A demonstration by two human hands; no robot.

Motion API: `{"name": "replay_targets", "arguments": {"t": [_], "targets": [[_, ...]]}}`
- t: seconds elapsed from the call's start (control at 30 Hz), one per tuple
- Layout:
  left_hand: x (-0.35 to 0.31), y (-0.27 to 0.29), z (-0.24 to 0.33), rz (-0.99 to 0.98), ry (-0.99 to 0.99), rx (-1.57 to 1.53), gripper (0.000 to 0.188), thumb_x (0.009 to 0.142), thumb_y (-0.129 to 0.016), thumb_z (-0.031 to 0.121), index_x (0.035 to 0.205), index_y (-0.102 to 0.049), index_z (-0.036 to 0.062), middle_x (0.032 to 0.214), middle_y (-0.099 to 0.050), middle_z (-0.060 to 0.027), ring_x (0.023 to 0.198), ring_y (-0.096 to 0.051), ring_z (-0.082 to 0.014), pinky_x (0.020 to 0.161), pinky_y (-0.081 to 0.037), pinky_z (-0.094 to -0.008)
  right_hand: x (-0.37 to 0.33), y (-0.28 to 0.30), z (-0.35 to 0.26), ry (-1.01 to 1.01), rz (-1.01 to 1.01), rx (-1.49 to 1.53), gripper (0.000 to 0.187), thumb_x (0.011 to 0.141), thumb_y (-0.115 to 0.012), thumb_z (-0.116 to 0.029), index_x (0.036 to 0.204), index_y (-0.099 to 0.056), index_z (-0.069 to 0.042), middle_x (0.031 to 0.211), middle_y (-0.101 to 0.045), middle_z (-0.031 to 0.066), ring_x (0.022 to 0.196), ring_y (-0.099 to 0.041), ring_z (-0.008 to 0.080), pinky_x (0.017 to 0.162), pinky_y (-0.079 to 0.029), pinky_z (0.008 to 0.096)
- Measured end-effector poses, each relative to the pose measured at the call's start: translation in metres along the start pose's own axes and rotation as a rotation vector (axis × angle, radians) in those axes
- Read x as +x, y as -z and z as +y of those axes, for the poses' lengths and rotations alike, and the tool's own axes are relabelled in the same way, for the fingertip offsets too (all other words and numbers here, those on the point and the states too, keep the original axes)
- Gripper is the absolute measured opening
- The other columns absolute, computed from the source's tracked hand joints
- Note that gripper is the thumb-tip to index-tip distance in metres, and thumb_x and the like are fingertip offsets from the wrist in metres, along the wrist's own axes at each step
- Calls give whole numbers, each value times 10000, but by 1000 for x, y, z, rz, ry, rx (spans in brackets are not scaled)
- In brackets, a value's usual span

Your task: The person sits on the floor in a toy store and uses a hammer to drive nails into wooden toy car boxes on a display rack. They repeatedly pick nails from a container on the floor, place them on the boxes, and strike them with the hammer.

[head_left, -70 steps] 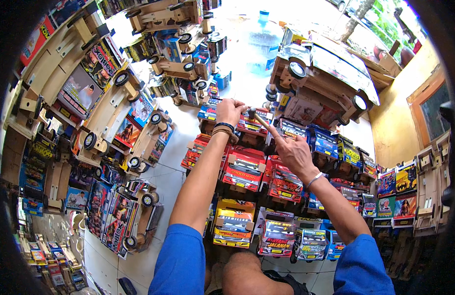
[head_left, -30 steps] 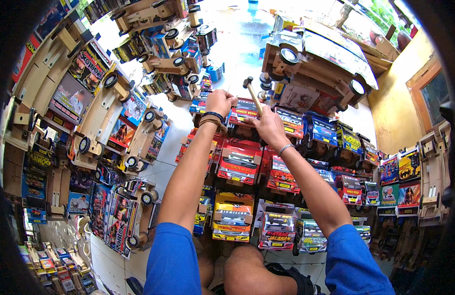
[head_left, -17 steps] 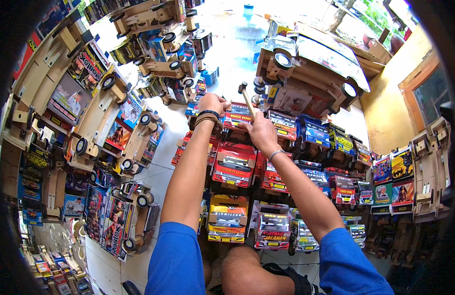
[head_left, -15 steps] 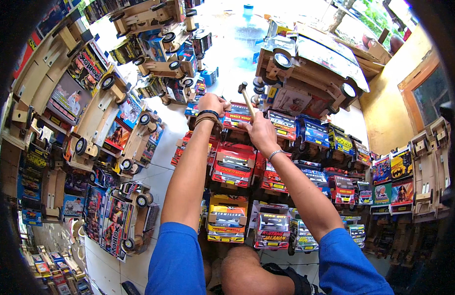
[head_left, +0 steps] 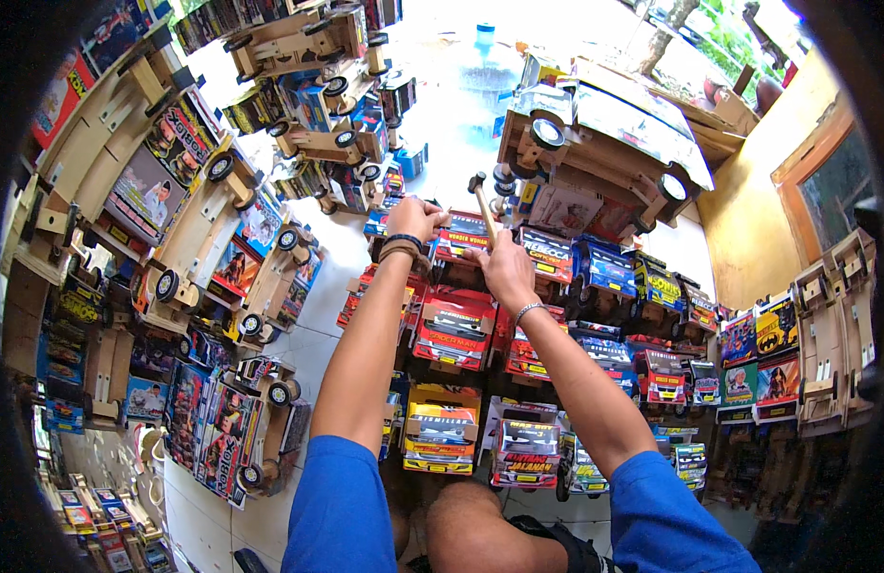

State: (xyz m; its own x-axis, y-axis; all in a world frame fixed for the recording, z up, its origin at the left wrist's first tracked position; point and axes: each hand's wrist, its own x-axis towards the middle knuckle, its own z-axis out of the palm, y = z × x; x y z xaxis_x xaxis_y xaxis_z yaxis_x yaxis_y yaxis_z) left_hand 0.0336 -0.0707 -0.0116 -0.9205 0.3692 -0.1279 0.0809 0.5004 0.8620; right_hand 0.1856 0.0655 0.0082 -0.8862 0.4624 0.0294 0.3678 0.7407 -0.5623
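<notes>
My right hand [head_left: 507,269] is closed around the wooden handle of a small hammer [head_left: 487,206], whose dark head points up and away from me. My left hand [head_left: 415,222] is pinched at the upper left edge of a red toy truck [head_left: 464,236]; whatever its fingertips hold is too small to make out. The hammer head stays above the truck, apart from it. Close below my hands sits another red toy truck [head_left: 453,328], with a yellow-orange one [head_left: 441,428] nearer to me.
Rows of printed toy trucks fill the floor before me, including a blue one [head_left: 608,269]. Upturned wooden truck bodies [head_left: 189,244] with black wheels are stacked at left. A large wooden truck [head_left: 595,153] lies at far right, near a clear water bottle [head_left: 485,72].
The hammer stands slightly more upright, its head shifted a little right relative to my left hand. Both hands remain at the same red truck. The whole view has shifted slightly.
</notes>
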Motion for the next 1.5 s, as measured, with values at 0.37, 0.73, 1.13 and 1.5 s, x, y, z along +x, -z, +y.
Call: {"name": "replay_targets", "arguments": {"t": [0.37,0.73,1.13,1.5], "targets": [[-139,78,41,-64,-291,401,411,925,-707,382,1133,-751,30,993,-763,-176,896,-746,-270,812,-570,-357,0,-6,6,118,150,19,514,943,-664,-496,1094,-541,-21,833,-700,274,817,-699,470,706,-550,563],[-516,144,-40,165,251,-308,337,1041,-603,309,1245,-687,53,1113,-735,-40,970,-698,-120,789,-555,-261,-147,97,-73,533,-201,320,433,1026,-577,-439,1222,-570,-53,849,-704,249,808,-692,448,684,-499,515],[-852,44,-127,-152,1021,-33,247,924,-658,175,1107,-727,25,848,-736,-136,809,-717,-225,719,-579,-365,-374,95,-176,1463,-714,154,317,937,-705,-275,1191,-674,-88,936,-731,169,798,-706,370,699,-548,441],[-859,-47,-316,452,648,548,212,862,-612,45,1060,-664,-7,999,-682,-259,985,-665,-444,841,-545,-501,-395,96,-176,1389,-632,126,351,948,-692,-305,1222,-654,-89,966,-735,172,879,-714,377,750,-563,458]]}}
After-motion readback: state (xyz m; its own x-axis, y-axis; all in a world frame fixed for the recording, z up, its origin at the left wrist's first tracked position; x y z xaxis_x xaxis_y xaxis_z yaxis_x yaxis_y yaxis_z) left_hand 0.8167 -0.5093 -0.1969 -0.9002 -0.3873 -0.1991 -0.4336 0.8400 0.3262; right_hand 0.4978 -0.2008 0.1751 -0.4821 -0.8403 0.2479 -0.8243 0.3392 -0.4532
